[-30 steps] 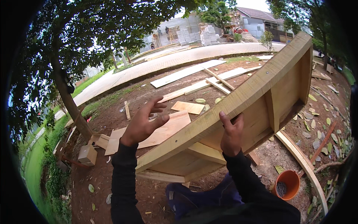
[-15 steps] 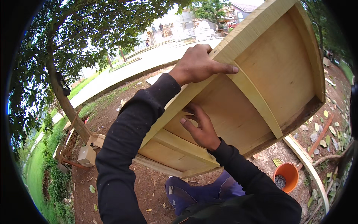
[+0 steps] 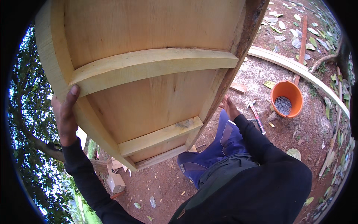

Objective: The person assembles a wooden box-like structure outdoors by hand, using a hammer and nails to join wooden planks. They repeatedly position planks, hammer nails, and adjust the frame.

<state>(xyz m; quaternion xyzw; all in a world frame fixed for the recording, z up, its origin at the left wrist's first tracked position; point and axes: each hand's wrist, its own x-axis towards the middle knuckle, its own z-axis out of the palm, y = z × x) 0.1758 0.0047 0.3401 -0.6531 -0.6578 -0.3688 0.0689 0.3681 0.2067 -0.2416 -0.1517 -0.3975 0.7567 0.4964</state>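
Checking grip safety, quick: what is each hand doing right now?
Left hand: gripping the left side edge of the large pale wooden box frame.
Right hand: on the frame's right edge; grip cannot be told.

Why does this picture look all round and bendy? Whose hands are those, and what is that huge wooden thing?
The picture comes from a small camera worn on a person's head, looking down. Its lens sees very wide, so straight edges bend near the rim.

The hands belong to that person, who wears dark sleeves. They hold up a big wooden frame, like a shallow box made of pale boards with cross strips nailed inside. The left hand grips its left edge, thumb on the wood. The right hand reaches to the frame's right edge, partly hidden behind it.

Below is bare reddish ground, not a table. On it lie an orange bucket with what look like nails inside, a hammer, fallen leaves and long planks.
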